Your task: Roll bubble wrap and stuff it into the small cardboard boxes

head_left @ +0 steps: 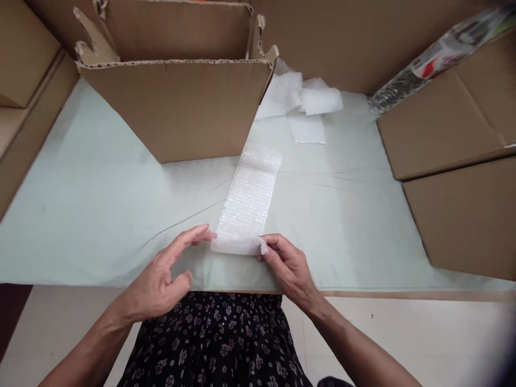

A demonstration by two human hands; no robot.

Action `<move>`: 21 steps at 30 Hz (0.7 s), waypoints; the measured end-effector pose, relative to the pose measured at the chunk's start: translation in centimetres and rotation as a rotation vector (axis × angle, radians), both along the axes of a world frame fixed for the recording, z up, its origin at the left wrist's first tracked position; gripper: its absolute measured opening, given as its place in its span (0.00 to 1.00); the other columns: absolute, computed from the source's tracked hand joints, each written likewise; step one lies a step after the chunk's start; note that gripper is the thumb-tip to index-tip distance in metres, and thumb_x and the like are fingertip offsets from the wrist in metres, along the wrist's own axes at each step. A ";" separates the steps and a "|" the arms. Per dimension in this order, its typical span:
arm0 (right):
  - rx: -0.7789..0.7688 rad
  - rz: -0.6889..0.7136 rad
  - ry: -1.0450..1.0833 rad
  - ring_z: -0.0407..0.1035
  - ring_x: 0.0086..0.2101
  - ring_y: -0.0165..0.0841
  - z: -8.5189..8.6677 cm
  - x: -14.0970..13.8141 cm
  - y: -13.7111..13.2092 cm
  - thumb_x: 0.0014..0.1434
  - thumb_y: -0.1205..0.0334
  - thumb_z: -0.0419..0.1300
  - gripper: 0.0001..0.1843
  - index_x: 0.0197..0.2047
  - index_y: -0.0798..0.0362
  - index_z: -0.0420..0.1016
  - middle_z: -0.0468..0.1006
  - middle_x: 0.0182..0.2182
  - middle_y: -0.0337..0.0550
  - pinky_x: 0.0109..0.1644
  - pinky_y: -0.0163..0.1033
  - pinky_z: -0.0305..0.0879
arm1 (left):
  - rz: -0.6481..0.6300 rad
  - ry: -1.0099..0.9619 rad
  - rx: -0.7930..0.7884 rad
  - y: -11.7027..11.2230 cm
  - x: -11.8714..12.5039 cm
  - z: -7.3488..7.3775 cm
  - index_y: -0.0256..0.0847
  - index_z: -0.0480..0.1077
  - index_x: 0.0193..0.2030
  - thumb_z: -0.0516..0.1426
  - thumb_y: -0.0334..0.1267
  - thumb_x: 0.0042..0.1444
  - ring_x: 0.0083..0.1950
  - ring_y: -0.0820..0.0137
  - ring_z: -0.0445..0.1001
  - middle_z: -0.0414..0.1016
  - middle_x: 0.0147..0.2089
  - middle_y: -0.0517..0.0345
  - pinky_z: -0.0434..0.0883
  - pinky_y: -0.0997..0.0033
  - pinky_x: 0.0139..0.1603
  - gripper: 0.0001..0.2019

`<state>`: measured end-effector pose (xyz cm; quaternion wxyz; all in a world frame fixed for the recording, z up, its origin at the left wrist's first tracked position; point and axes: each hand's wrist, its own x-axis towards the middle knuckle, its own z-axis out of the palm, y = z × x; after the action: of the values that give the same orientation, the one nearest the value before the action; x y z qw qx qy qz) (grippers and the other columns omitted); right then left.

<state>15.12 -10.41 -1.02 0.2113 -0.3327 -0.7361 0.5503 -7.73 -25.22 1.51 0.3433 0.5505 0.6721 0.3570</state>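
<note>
A long strip of bubble wrap point(250, 196) lies on the pale green cloth of the table point(100, 204), running away from me. Its near end is rolled up into a small bundle. My right hand point(288, 266) pinches the right side of that rolled end with fingers and thumb. My left hand point(165, 274) is at the left side of the roll, fingers stretched out with the tips touching it and the thumb held apart.
An open cardboard box point(181, 102) stands behind the strip. More bubble wrap pieces point(306, 105) lie at the back right. Flat cardboard boxes point(455, 156) sit at the right, a plastic-wrapped roll point(439, 54) above them, and cardboard point(24, 80) at the left.
</note>
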 end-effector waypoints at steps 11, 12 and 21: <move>0.665 -0.031 -0.080 0.74 0.53 0.43 0.7 2.1 -0.5 0.65 0.66 0.60 0.19 0.59 0.46 0.71 0.79 0.52 0.50 0.52 0.52 0.74 | 0.105 0.250 0.058 6.2 2.8 -2.1 0.42 0.63 0.67 0.54 0.33 0.62 0.31 0.72 0.74 0.78 0.35 0.62 0.72 0.71 0.35 0.26; 0.731 0.051 -0.105 0.73 0.55 0.45 0.6 1.9 -0.6 0.64 0.65 0.61 0.20 0.59 0.47 0.71 0.79 0.54 0.52 0.54 0.54 0.72 | 0.101 0.305 0.061 6.4 2.8 -2.3 0.41 0.64 0.67 0.54 0.33 0.62 0.30 0.72 0.73 0.78 0.34 0.62 0.71 0.71 0.34 0.26; 0.842 0.154 -0.108 0.77 0.48 0.38 -0.6 0.4 0.2 0.68 0.72 0.58 0.12 0.52 0.52 0.76 0.84 0.48 0.46 0.49 0.47 0.70 | -0.021 0.391 0.289 3.8 1.9 -1.5 0.41 0.63 0.68 0.60 0.37 0.65 0.63 0.57 0.72 0.72 0.62 0.43 0.73 0.56 0.61 0.26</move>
<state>15.50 -10.21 -1.63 0.2480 -0.1897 -0.9292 0.1977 -5.83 -21.39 0.00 0.1277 0.6594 0.6620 0.3326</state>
